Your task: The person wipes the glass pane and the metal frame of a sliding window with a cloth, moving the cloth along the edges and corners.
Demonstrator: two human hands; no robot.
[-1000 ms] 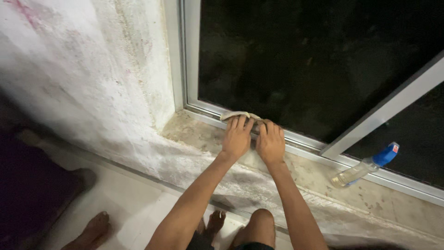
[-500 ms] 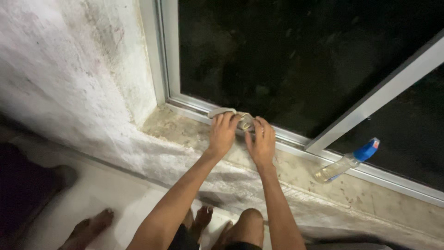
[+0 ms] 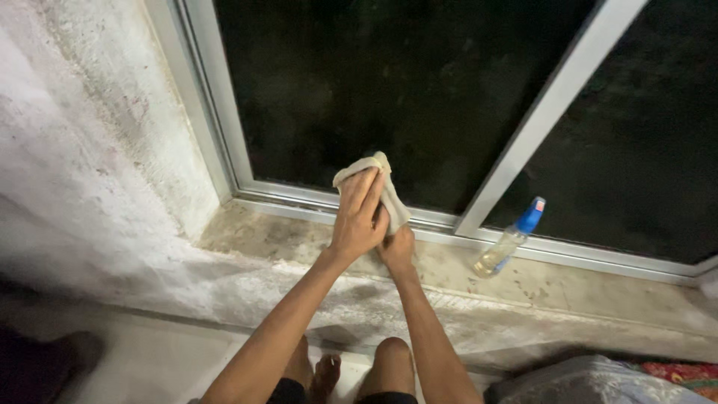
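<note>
Head view: bare knee (image 3: 391,357) and foot (image 3: 327,374) lowest in frame, floor below. 2 forearms reach up over stained concrete sill (image 3: 284,243). Left hand (image 3: 357,217) fingers wrapped over beige cloth (image 3: 383,179); right hand (image 3: 396,247) just beneath, pinching cloth's hanging end. Cloth raised against dark window glass (image 3: 359,82). Spray bottle (image 3: 511,238), blue cap, lying on sill, well right.

dark window (image 3: 389,90) w/ pale metal frame (image 3: 538,127), stained concrete sill (image 3: 269,239), mottled white wall (image 3: 82,150).
</note>
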